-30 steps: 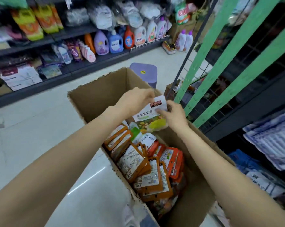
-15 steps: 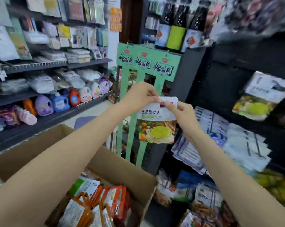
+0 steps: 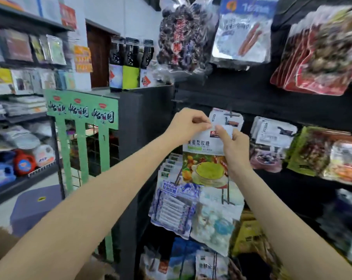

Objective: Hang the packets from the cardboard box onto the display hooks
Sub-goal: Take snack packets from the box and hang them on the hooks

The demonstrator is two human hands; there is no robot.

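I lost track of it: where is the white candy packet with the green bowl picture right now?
In the head view, centre: the white candy packet is held up by both hands before the black display rack.

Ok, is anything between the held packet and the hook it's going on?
The packet, pinched at its top by left hand and right hand, sits just below the hook. Only the white packets already hanging there occupy it.

A small grocery shop: hanging snack packets [image 3: 324, 57] right, detergent bottles [image 3: 23, 162] on left shelves [image 3: 19, 184].
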